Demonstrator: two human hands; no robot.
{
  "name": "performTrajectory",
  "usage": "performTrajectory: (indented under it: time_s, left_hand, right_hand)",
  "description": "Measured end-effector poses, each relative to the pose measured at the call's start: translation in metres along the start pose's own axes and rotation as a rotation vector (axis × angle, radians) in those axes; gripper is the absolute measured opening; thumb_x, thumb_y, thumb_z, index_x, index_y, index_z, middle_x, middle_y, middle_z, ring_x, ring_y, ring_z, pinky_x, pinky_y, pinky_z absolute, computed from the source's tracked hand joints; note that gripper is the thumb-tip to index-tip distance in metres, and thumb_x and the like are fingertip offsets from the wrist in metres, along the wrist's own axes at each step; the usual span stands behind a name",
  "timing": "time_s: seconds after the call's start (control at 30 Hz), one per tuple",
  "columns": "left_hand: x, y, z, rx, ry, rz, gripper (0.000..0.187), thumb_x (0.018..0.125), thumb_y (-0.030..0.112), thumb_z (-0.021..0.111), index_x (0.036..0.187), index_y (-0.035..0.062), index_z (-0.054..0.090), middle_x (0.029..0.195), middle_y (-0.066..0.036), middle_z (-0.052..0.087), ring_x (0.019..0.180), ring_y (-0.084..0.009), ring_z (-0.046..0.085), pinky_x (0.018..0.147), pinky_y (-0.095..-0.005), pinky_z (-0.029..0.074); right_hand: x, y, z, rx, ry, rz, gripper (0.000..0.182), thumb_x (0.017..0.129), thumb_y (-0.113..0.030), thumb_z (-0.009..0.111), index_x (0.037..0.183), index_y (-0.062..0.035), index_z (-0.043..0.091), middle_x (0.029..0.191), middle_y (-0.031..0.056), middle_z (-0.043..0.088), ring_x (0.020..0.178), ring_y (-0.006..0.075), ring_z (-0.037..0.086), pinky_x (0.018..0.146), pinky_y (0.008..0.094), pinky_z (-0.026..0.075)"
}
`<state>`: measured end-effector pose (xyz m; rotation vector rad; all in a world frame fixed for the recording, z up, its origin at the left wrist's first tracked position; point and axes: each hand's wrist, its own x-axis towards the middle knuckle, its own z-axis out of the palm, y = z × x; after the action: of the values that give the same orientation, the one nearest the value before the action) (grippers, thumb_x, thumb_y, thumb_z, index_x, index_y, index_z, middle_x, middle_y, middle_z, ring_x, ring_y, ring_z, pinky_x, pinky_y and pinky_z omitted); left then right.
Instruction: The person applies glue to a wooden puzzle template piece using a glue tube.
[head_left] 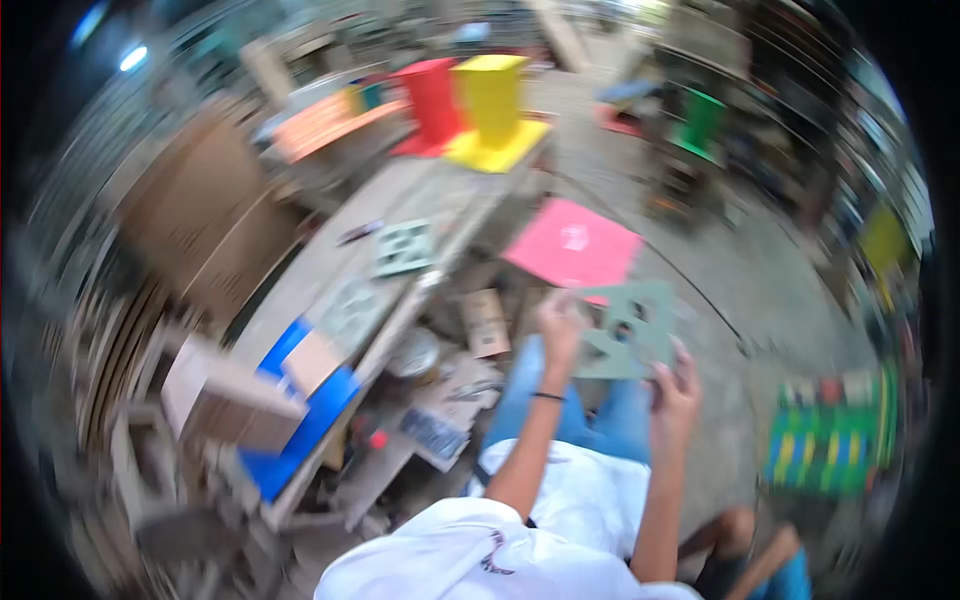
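Observation:
A grey-green sheet with cut-out holes (pixel 655 318) is held up in front of my lap. My left hand (pixel 562 325) grips its left edge. At its lower right corner, my right hand (pixel 676 385) holds it with the fingers partly bent. Just beyond the sheet lies a pink sheet (pixel 573 243) with a pale mark, partly behind the held piece. A similar light green sheet with holes (pixel 404 248) lies flat on the long table (pixel 455 200), beside a small dark pen-like object (pixel 360 232). The picture is blurred by motion.
Red (pixel 434 105) and yellow (pixel 490 105) box shapes stand at the table's far end. A blue piece (pixel 325 415) and a cardboard box (pixel 225 398) are at its near end. Another person's bent limb (pixel 735 530) shows at bottom right, below a green patterned stack (pixel 830 435).

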<state>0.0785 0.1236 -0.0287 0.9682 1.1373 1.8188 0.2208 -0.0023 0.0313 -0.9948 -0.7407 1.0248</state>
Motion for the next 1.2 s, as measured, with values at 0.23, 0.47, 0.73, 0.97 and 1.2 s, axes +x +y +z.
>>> performTrajectory:
  time_s: [0.23,0.47,0.73,0.97,1.2]
  left_hand:
    - [0.009,0.053,-0.030,-0.140,-0.058,-0.090,0.028,0.098,0.023,0.057,0.077,0.0054,0.052,0.060,-0.001,0.053,0.055,-0.0041,0.050,0.049,-0.0232,0.038]
    - [0.012,0.057,-0.036,-0.370,-0.152,-0.293,0.017,0.095,0.019,0.059,0.098,0.0024,0.060,0.082,-0.003,0.061,0.070,-0.0083,0.058,0.065,-0.0238,0.050]
    - [-0.011,0.022,-0.080,-0.114,-0.425,-0.451,0.018,0.094,0.018,0.060,0.100,0.0011,0.062,0.086,-0.003,0.064,0.077,-0.0109,0.061,0.071,-0.0242,0.050]
    - [-0.045,0.030,-0.126,0.001,-0.370,-0.693,0.018,0.095,0.019,0.058,0.097,0.0023,0.062,0.083,-0.004,0.065,0.075,-0.0125,0.063,0.071,-0.0242,0.050]
    - [-0.007,0.033,-0.103,0.085,-0.317,-0.804,0.018,0.092,0.016,0.062,0.105,0.0029,0.057,0.084,-0.007,0.066,0.074,-0.0122,0.062,0.070,-0.0251,0.049]
  right_hand:
    - [-0.005,-0.003,0.026,0.102,-0.137,0.042,0.047,0.087,0.002,0.058,0.133,0.0032,0.048,0.127,0.0115,0.056,0.098,0.0150,0.058,0.067,0.0249,0.048]
    - [-0.002,0.007,0.019,0.196,-0.109,0.146,0.050,0.087,0.002,0.058,0.135,0.0027,0.046,0.129,0.0107,0.054,0.096,0.0144,0.058,0.070,0.0266,0.051]
    - [-0.027,0.040,-0.021,0.278,-0.007,0.292,0.048,0.086,0.006,0.054,0.133,0.0033,0.047,0.125,0.0106,0.056,0.097,0.0174,0.060,0.070,0.0300,0.054]
    - [-0.035,0.042,-0.017,0.262,-0.092,0.536,0.045,0.086,0.003,0.055,0.130,0.0037,0.050,0.122,0.0115,0.060,0.098,0.0185,0.063,0.072,0.0310,0.055]
    - [0.022,0.045,-0.005,0.328,-0.120,0.665,0.045,0.089,0.003,0.053,0.134,0.0057,0.047,0.129,0.0154,0.056,0.104,0.0207,0.061,0.077,0.0354,0.057]
